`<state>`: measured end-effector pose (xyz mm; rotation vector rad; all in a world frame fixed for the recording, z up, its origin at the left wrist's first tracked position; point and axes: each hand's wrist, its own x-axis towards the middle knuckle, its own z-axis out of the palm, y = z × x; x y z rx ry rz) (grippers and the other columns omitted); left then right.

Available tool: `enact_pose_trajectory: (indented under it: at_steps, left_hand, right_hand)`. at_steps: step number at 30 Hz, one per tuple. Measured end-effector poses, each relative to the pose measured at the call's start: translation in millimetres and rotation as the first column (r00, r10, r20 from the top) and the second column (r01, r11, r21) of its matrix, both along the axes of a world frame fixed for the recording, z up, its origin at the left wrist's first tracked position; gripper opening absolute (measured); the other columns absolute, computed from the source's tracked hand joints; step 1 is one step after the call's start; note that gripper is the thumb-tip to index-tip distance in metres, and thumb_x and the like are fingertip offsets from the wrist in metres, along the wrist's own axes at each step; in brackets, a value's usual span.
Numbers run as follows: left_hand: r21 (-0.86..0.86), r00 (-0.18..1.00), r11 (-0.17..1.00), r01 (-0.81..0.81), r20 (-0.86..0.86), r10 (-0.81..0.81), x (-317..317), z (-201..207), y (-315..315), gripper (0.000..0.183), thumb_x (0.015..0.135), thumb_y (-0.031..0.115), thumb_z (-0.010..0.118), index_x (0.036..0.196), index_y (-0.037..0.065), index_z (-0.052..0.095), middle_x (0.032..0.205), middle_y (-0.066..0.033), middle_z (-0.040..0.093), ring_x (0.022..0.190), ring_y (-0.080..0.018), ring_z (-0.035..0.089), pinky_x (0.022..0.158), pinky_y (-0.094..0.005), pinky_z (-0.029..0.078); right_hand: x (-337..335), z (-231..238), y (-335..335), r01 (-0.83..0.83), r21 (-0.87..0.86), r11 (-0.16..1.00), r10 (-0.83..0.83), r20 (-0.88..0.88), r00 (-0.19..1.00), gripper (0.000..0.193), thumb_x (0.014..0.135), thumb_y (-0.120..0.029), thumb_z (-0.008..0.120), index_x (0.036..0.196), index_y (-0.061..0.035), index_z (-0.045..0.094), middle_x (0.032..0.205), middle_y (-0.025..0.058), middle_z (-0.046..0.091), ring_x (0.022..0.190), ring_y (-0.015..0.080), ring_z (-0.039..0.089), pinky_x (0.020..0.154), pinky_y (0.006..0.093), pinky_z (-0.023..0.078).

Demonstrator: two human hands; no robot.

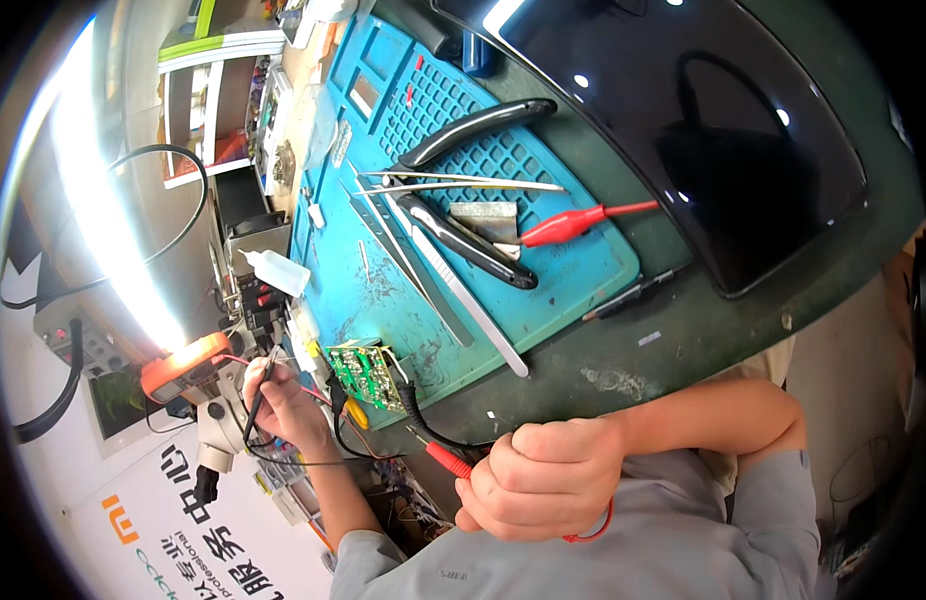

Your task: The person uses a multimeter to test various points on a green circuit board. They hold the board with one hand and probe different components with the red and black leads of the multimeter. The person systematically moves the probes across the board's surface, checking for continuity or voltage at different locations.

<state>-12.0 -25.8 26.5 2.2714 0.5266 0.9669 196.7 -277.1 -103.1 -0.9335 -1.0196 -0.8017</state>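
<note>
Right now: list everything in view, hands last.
gridded work mat: 1, blue, on dark table
flat circuit board: 1, green, mat's near edge
two-handled pliers: 1, black, on mat
slim metal tools: 3+, silver-grey, around pliers
tapered clip: 1, red, mat's right side
squeeze bottle: 1, translucent white, mat's left edge
large glossy panel: 1, black, upper right
boxy device: 1, orange, left
shelf clutter: uncountable, mixed, upper left
black slim probe: 1, held left
red slim probe: 1, held right
left hand: 1, bare, left
right hand: 1, bare, lower centre
</note>
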Motion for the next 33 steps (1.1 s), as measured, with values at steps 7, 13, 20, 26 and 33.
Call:
enact_pose_trajectory:
  at_steps: [7, 13, 20, 26, 33]
  left_hand:
    - [-0.237, 0.987, 0.971, -0.026, 0.146, 0.062, 1, 8, -12, 0.023, 0.105, 0.016, 0.055, 0.12, -0.001, 0.059, 0.121, -0.0094, 0.059, 0.097, -0.0185, 0.05, 0.087, -0.031, 0.044]
    - [-0.194, 0.98, 0.98, -0.036, 0.184, 0.073, 4, 14, -42, 0.023, 0.104, 0.022, 0.056, 0.118, 0.004, 0.061, 0.119, -0.0087, 0.057, 0.09, -0.0159, 0.051, 0.08, -0.0285, 0.043]
    - [-0.045, 0.959, 0.993, -0.107, 0.258, 0.115, 1, -32, -117, 0.031, 0.102, 0.035, 0.058, 0.107, 0.005, 0.054, 0.106, -0.0108, 0.051, 0.079, -0.0184, 0.054, 0.064, -0.0283, 0.045]
    - [0.262, 0.993, 0.964, -0.039, 0.12, 0.008, -16, -47, -126, 0.025, 0.105, 0.03, 0.054, 0.114, 0.007, 0.052, 0.11, -0.0113, 0.05, 0.083, -0.0199, 0.055, 0.068, -0.0295, 0.048]
    - [0.405, 0.939, 0.864, -0.299, -0.036, 0.342, -35, -17, -95, 0.01, 0.101, 0.001, 0.052, 0.108, 0.001, 0.059, 0.114, -0.0124, 0.058, 0.084, -0.0163, 0.058, 0.08, -0.0297, 0.047]
  right_hand:
    - [5, 0, 0, -0.005, -0.017, 1.0, 0.006, 0.024, 1.0, 0.019, 0.091, -0.023, 0.065, 0.079, -0.0084, 0.064, 0.07, -0.0034, 0.057, 0.057, 0.0096, 0.05, 0.054, 0.0241, 0.031]
    - [8, 1, -4, 0.028, -0.089, 0.996, -0.022, 0.069, 0.997, 0.019, 0.093, -0.027, 0.064, 0.084, -0.0102, 0.065, 0.071, -0.0061, 0.057, 0.058, 0.0083, 0.05, 0.055, 0.0229, 0.031]
    - [6, 6, -11, -0.014, -0.225, 0.974, 0.03, 0.067, 0.997, 0.02, 0.095, -0.033, 0.065, 0.088, -0.0135, 0.068, 0.075, -0.008, 0.058, 0.063, 0.0075, 0.052, 0.055, 0.0218, 0.034]
    - [10, 15, -17, -0.033, -0.286, 0.958, 0.05, 0.053, 0.997, 0.026, 0.096, -0.039, 0.064, 0.09, -0.0142, 0.07, 0.076, -0.0071, 0.059, 0.06, 0.0076, 0.052, 0.055, 0.0215, 0.034]
    - [10, 33, -28, -0.195, -0.389, 0.9, 0.179, -0.078, 0.981, 0.042, 0.098, -0.048, 0.06, 0.107, -0.0095, 0.074, 0.069, -0.0026, 0.055, 0.053, 0.0105, 0.049, 0.044, 0.024, 0.035]
